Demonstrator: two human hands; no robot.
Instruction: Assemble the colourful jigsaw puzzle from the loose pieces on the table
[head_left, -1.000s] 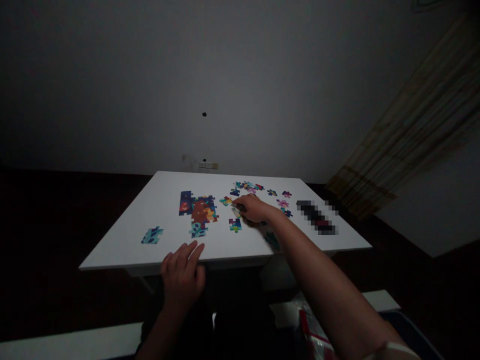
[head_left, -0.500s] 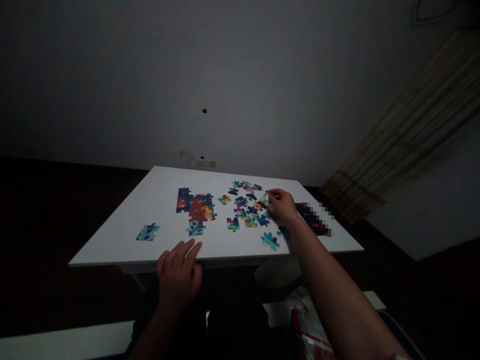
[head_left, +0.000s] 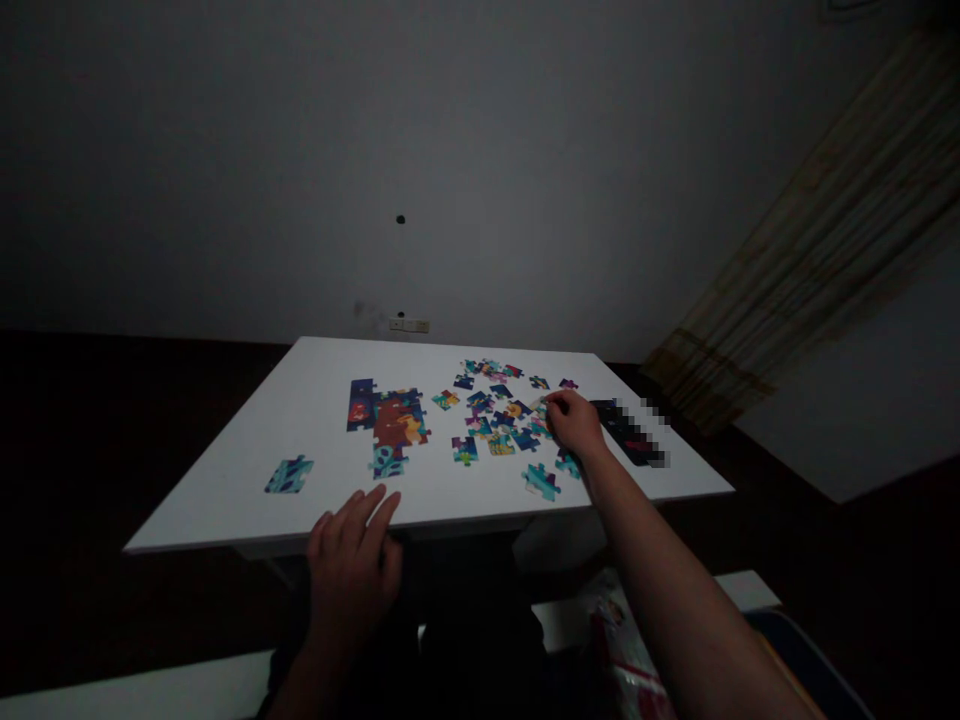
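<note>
Two bare forearms reach out over a white table point(head_left: 217, 495) in a dim room. The person's right hand point(head_left: 574, 422) sits toward the right of the tabletop, fingers curled downward, with the fingertips point(head_left: 551, 400) on or just above the edge of a loose scatter of jigsaw pieces point(head_left: 495, 412). The light is poor, so I cannot tell whether those fingers pinch a piece. The left hand point(head_left: 352, 570) is open, its fingers spread apart and holding nothing, and it rests at the table's near edge.

The scatter lies near the middle of the table, its pieces in deep blue, teal, pink and yellow. To its left is a joined section of puzzle point(head_left: 386, 420), dark blue with a red-orange patch. A single teal piece point(head_left: 289, 474) lies well apart near the left side, and another teal piece point(head_left: 540, 481) sits just below the right hand. Beside that hand is a dark pixelated object point(head_left: 630, 435) that cannot be made out. Beyond the table are a wall switch plate point(head_left: 409, 325) and, to the right, a hanging bamboo blind point(head_left: 795, 230).
</note>
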